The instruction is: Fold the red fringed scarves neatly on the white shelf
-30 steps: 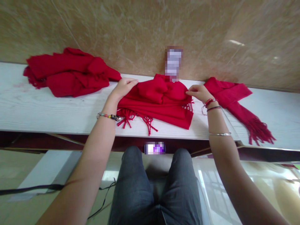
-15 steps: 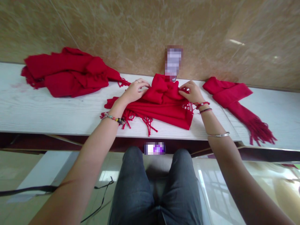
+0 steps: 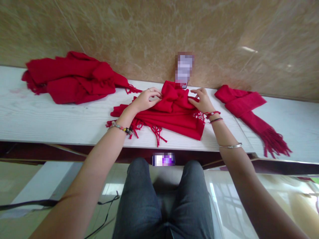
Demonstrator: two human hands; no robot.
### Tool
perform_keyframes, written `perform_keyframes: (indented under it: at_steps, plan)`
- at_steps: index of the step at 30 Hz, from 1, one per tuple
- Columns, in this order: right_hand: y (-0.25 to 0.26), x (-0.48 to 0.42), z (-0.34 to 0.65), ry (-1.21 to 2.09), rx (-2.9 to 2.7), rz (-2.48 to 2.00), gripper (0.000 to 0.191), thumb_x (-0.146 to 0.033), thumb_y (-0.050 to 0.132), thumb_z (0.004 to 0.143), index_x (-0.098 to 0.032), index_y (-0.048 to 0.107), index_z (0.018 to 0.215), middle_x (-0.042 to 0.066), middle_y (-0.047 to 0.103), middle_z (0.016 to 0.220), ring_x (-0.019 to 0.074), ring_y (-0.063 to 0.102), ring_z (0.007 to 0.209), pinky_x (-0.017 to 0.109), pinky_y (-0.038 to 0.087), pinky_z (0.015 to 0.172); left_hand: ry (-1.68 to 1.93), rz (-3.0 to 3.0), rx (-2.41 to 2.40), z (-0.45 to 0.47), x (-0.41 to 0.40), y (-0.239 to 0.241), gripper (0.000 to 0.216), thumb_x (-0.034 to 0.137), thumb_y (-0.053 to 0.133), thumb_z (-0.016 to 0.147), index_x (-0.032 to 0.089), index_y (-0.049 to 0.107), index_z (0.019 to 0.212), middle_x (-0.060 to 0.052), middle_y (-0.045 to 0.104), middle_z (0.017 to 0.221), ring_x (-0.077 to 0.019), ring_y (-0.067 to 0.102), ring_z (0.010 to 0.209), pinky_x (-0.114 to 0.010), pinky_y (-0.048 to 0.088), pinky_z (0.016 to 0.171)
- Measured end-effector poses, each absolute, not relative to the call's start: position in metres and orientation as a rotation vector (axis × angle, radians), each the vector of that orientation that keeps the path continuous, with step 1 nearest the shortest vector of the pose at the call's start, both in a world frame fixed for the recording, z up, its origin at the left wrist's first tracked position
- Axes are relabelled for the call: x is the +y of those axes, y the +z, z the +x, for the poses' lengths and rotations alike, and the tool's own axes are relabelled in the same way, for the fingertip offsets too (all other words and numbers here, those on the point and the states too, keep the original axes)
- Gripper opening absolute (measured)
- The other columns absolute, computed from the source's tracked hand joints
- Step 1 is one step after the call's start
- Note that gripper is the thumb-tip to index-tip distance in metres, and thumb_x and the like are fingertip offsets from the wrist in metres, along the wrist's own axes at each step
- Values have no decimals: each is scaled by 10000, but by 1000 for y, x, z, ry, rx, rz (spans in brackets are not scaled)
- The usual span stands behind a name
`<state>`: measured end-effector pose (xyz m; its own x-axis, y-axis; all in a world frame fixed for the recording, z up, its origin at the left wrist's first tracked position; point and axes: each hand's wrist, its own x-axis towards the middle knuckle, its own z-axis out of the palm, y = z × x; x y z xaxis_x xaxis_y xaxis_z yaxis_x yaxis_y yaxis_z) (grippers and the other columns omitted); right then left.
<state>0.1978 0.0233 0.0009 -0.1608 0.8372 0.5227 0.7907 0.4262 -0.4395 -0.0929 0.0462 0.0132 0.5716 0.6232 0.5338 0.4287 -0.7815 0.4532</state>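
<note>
A red fringed scarf (image 3: 171, 124) lies bunched and folded on the white bench in front of me, with a gathered, bow-like bundle on top. My left hand (image 3: 147, 100) is at the left side of that bundle, thumb and fingertips meeting at its cloth. On the right side, my right hand (image 3: 203, 100) has its thumb and fingers apart, the thumb touching the cloth and the forefinger held above it. Tassels hang out along the front and at both ends of the folded scarf.
A crumpled red scarf (image 3: 72, 78) lies at left, and a folded red scarf (image 3: 245, 106) at right. A blurred phone (image 3: 184, 68) leans on the marbled wall (image 3: 139, 30) behind. Another phone (image 3: 163, 159) is below the edge of the white bench (image 3: 50, 122), above my knees.
My right hand's fingers have spread and loosened from the bundle's right side. My left hand has shifted slightly right against the cloth. The view has tilted a little.
</note>
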Motion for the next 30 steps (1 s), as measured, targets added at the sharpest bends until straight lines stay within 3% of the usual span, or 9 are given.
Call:
perform_keyframes:
  at_steps: [2,7,12,17,23,30]
  plan:
    - [-1,24,197,104,-1975,-1395,288,-302,673,705,-171,673,961,99,538,1000,237,553,930,426,465,906,1013,2552,834,-93,47,12,131,241,534,753,165,641,761,-65,647,1012,-205,598,988,-339,452,911]
    - [-2,25,196,183,-2056,-1364,91,-263,628,724,-193,679,751,73,567,913,204,565,835,383,494,824,958,2567,809,-92,48,10,124,242,536,751,160,623,716,-77,639,1006,-213,596,980,-354,455,911]
    - [-3,26,198,108,-2037,-1395,192,-298,648,719,-182,695,865,73,580,881,225,552,870,411,462,863,898,2583,858,-93,49,9,171,281,540,756,154,651,782,-83,620,1038,-213,582,1012,-350,448,937]
    - [-1,26,200,94,-2102,-1436,102,-271,645,698,-178,667,732,82,593,878,226,553,810,398,474,801,845,2632,812,-96,48,12,145,239,528,753,166,649,722,-59,617,1047,-193,591,998,-326,448,937]
    - [2,25,202,-4,-1991,-1409,104,-284,608,737,-188,645,752,81,599,848,231,552,798,420,469,799,866,2604,933,-95,50,10,195,291,556,766,158,681,833,-78,610,1083,-218,567,1055,-351,434,968]
    - [6,21,200,-31,-1961,-1366,141,-286,623,728,-183,669,814,76,599,885,228,563,827,400,474,794,804,2628,889,-93,51,7,199,284,532,768,162,681,819,-75,615,1085,-222,577,1037,-362,439,973]
